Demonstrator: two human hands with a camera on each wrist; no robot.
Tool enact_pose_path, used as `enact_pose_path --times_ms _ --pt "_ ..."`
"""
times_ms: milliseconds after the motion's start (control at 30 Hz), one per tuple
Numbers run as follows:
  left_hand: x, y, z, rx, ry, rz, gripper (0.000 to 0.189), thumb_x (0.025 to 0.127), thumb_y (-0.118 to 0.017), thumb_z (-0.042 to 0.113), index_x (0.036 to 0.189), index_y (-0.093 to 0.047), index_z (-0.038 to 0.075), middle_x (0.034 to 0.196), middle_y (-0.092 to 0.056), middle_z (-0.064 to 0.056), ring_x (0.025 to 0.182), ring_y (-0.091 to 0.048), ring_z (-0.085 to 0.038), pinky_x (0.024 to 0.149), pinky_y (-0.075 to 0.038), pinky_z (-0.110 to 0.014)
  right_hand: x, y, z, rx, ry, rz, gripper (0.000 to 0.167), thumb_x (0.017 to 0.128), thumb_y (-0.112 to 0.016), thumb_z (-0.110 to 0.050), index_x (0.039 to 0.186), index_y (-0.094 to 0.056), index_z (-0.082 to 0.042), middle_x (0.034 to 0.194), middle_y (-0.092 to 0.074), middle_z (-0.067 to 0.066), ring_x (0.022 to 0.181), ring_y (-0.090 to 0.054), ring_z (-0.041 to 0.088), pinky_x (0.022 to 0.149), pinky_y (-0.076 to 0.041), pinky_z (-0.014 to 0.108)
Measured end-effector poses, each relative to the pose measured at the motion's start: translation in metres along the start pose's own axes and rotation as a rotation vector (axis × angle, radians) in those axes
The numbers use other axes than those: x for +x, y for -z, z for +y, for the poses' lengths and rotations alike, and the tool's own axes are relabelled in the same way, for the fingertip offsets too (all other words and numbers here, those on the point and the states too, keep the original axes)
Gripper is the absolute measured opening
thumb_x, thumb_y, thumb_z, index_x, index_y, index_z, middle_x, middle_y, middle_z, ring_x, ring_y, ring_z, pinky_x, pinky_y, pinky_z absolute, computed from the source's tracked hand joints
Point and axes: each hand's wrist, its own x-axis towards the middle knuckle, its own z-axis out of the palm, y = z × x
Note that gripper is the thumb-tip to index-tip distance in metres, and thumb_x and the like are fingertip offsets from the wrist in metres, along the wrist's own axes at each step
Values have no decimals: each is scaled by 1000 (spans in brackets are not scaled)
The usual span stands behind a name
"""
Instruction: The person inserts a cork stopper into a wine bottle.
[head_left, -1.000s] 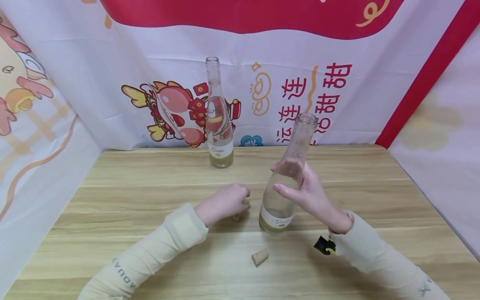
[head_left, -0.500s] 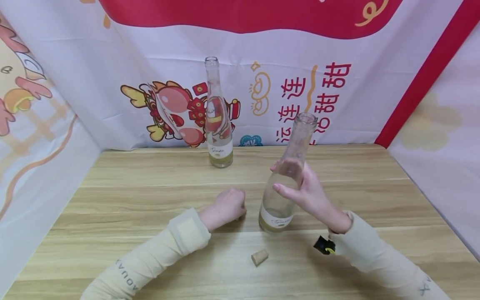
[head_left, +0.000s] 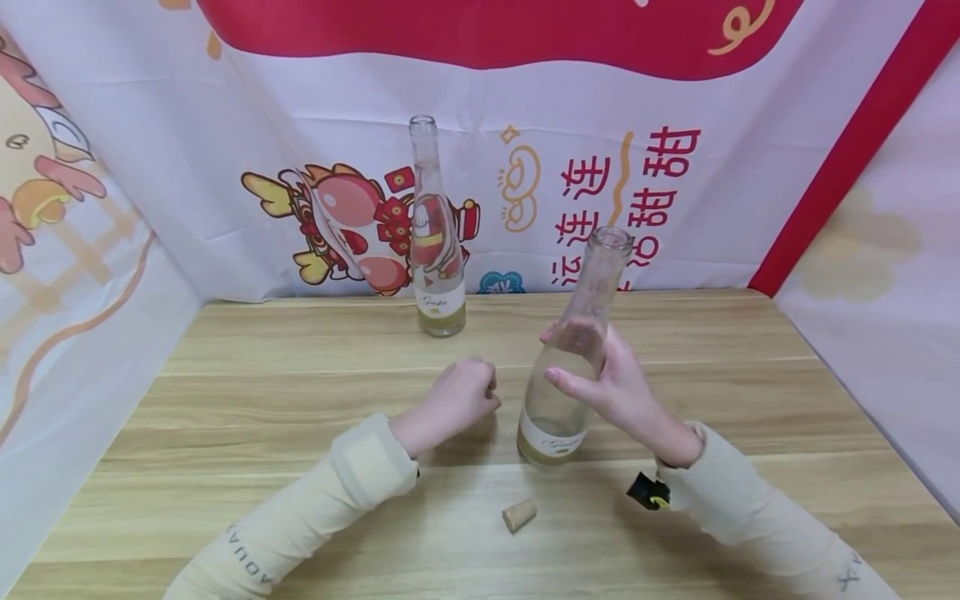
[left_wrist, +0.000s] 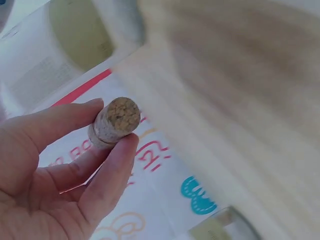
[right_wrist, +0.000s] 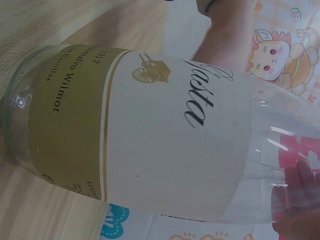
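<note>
My left hand (head_left: 452,406) pinches a cork (left_wrist: 115,123) between thumb and fingers, as the left wrist view shows. In the head view that cork is hidden behind the hand, just left of the nearer bottle. My right hand (head_left: 628,393) grips this clear glass bottle (head_left: 551,440) round its upper body from the right. The bottle's mouth is uncorked, and its white and olive label fills much of the right wrist view. A second cork (head_left: 519,516) lies on its side on the table, in front of the bottle.
Another uncorked glass bottle (head_left: 441,302) with the same kind of label stands upright near the back of the wooden table (head_left: 247,375). Printed cloth (head_left: 337,92) hangs behind the table and on both sides.
My left hand dips nearer the table, then rises and shifts slightly away from me. The cork end that showed beneath it is now hidden in the head view. The gripped bottle stays put.
</note>
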Motion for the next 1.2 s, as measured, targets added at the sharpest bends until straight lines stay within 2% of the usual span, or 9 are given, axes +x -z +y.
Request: enact_pose_path --times_ms 200,500,700,900,1200 --pt "-5 26 13 -91 -20 99 10 79 -70 10 83 -63 5 74 -58 -1 67 -53 -11 60 -48 -21 0 -1 0 -1 -4 -5 44 72 -65 15 111 -47 7 106 -59 19 99 -58 18 91 -47 28" --pt "-18 59 36 -169 -107 306 14 78 -72 13 88 -65 7 84 -60 -1 74 -59 -10 64 -51 -17 1 -1 -1 22 5 1 45 71 -64 17 111 -46 9 105 -58 21 100 -57 15 91 -46 27" --pt "-23 72 50 -281 -265 495 14 79 -70 8 91 -64 3 88 -59 -3 77 -60 -9 69 -52 -14 1 -1 0 25 19 4 47 70 -64 18 112 -44 11 104 -58 22 99 -57 15 91 -46 27" --pt "-22 85 64 -383 -426 697 14 80 -68 3 92 -64 -1 91 -60 -7 83 -59 -11 75 -50 -13 0 0 0 2 15 9 47 71 -65 16 113 -46 8 105 -59 21 99 -57 14 90 -46 26" --pt "-20 110 86 -528 -601 876 17 78 -69 0 93 -65 -7 92 -60 -14 84 -61 -15 74 -53 -19 1 -1 -1 -6 11 11 45 71 -65 15 112 -47 8 105 -59 21 98 -57 14 90 -47 26"
